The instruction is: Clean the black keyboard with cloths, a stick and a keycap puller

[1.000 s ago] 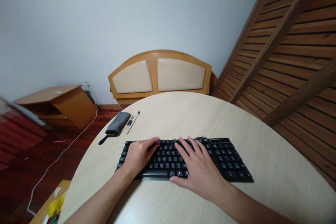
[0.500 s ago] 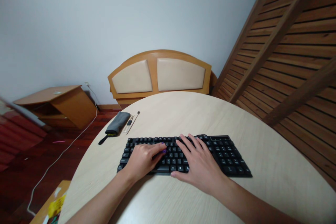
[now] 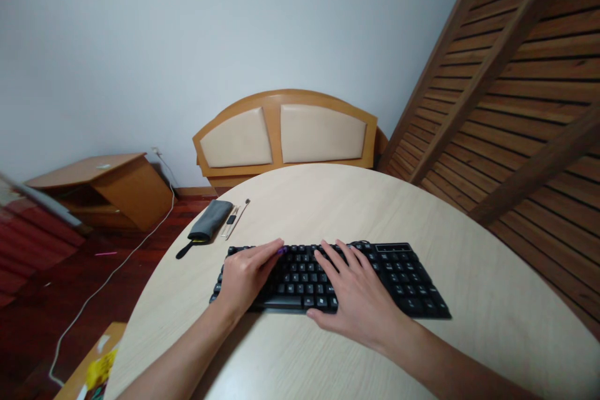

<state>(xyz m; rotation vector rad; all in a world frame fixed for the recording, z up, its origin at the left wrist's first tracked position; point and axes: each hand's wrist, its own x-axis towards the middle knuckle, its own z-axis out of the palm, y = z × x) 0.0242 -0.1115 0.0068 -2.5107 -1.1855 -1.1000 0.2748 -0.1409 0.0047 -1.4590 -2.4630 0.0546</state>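
Observation:
A black keyboard [image 3: 300, 278] lies on the round table. My left hand [image 3: 246, 275] is over its left part, thumb and fingers pinched together on a small purple thing [image 3: 282, 250] at the upper rows of keys. Most of that thing is hidden by the fingers, so its kind is unclear. Flat on the keyboard's right-middle part rests my right hand [image 3: 359, 290], fingers spread, its thumb at the front edge. Nothing shows in its grasp.
On the pale round table [image 3: 450, 219], a grey pouch [image 3: 212, 220] with a black strap lies at the left, beside a thin brush [image 3: 239, 219] and small sticks with a dark piece [image 3: 231, 219]. A slatted wooden panel [image 3: 515, 87] stands at the right.
My left hand has moved left and away from me over the keys, to the upper rows, with the purple thing. My right hand stays almost still.

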